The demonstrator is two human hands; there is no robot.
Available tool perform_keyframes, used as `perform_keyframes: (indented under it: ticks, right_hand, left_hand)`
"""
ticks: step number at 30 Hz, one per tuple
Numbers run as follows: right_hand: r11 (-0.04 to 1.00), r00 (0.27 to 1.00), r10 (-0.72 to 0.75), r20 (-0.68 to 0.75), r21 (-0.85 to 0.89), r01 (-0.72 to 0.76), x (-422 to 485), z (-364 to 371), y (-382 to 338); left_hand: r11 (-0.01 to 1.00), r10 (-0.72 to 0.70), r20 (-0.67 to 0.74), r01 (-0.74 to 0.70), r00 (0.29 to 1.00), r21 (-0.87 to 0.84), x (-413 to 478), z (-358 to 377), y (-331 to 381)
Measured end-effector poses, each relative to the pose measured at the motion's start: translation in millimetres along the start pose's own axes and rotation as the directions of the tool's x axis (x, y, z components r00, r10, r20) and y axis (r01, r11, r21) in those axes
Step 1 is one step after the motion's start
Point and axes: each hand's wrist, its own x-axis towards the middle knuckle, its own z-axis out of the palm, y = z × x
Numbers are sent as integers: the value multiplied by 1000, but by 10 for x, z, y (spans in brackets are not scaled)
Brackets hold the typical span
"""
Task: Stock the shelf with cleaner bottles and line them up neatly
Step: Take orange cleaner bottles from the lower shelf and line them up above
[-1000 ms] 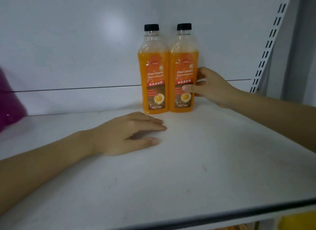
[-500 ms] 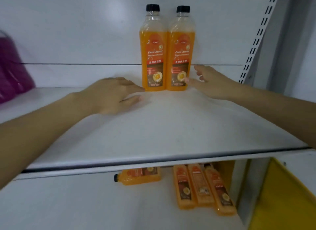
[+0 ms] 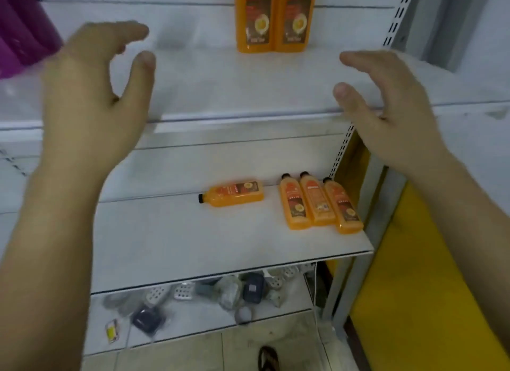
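Two orange floor cleaner bottles [image 3: 271, 20] stand upright side by side at the back of the upper white shelf [image 3: 248, 91], their tops cut off by the frame. On the lower shelf [image 3: 193, 241] one orange bottle [image 3: 231, 195] lies on its side, cap to the left. Three more bottles [image 3: 320, 205] lie flat together at that shelf's right end. My left hand [image 3: 93, 94] and my right hand [image 3: 386, 105] hover in front of the upper shelf's edge, fingers apart, holding nothing.
A purple plastic object [image 3: 24, 31] sits at the upper shelf's far left. Several small packaged items [image 3: 220, 293] lie jumbled on the bottom shelf. A yellow panel [image 3: 414, 274] stands to the right. A slotted upright [image 3: 397, 14] runs down the right side. A sandal [image 3: 267, 358] shows on the tiled floor.
Both hands have pulled back from the upper shelf and now hover open before its edge. The view has tilted down, revealing the lower shelves and the lying bottles.
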Motion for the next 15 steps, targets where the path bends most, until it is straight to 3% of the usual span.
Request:
perform_keyframes:
  ticks: [3, 6, 10, 12, 15]
  right_hand:
    - [1000, 994, -23, -111, 12, 24, -547, 128, -145]
    - [993, 993, 70, -99, 104, -60, -1093, 356, -189]
    - [933, 952, 293, 84, 192, -304, -1911, 783, -96]
    - [868, 883, 417, 215, 195, -457, -2349, 976, 18]
    - [704, 662, 608, 437, 89, -705, -2956, 1168, 203]
  left_hand:
    - [998, 43, -86, -48, 995, -48, -684, -33, 162]
    - [990, 110, -115, -120, 987, -79, -1220, 28, 279]
    - [988, -79, 105, 92, 991, -127, -2033, 266, 295]
    - [969, -200, 247, 229, 948, -92, -2421, 422, 243]
    - [905, -397, 441, 422, 804, 46, -2927, 648, 145]
